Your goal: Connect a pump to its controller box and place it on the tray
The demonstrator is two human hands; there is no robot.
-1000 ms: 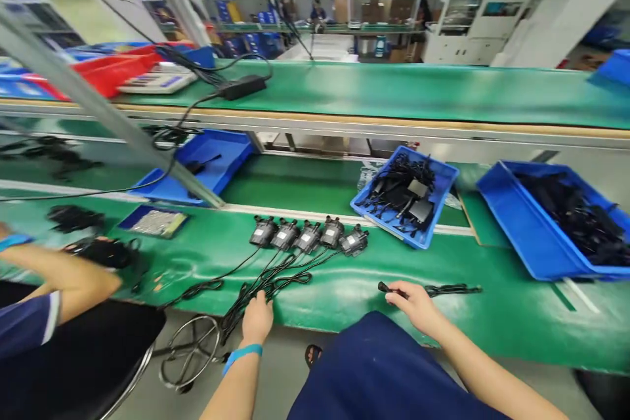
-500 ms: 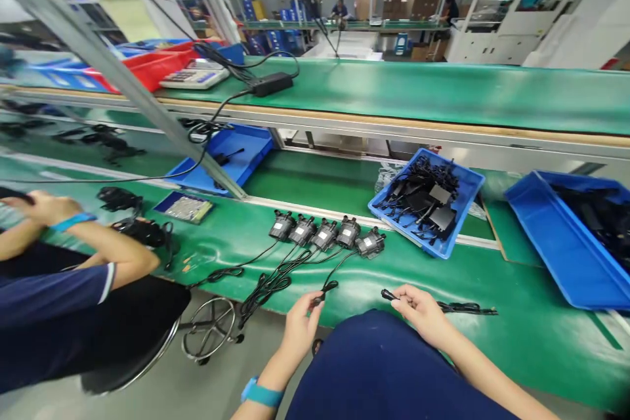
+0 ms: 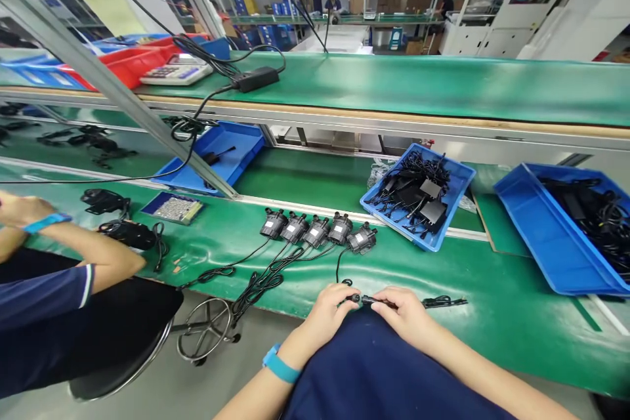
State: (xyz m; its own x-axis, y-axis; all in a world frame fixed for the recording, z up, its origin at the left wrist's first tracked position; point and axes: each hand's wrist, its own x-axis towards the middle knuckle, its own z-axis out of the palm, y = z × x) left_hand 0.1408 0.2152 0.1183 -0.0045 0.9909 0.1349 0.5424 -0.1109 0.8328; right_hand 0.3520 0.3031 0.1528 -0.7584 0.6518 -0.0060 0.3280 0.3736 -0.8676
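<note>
My left hand [image 3: 331, 310] pinches a black cable connector [image 3: 355, 298] whose cord runs up toward the rightmost of several small black pumps [image 3: 362, 238]. In my right hand [image 3: 401, 307] is a second black cable connector [image 3: 367, 300], its cable bundle [image 3: 444, 302] trailing out to the right over the green bench. The two connector ends face each other almost tip to tip in front of my body; whether they touch I cannot tell. The pumps stand in a row beyond my hands, their coiled black cords [image 3: 258, 289] hanging toward the bench's front edge.
A blue bin [image 3: 439, 236] of black adapters and cables lies behind to the right, with another blue bin [image 3: 536, 243] farther right. A small parts tray [image 3: 172, 208] sits left. A co-worker's arm [image 3: 98, 246] and a stool [image 3: 204, 328] are at the left. A shelf [image 3: 394, 85] crosses above.
My hands have come together, the left moving right and up, the right moving slightly left, so the two connectors now meet closely. The view has shifted a little.
</note>
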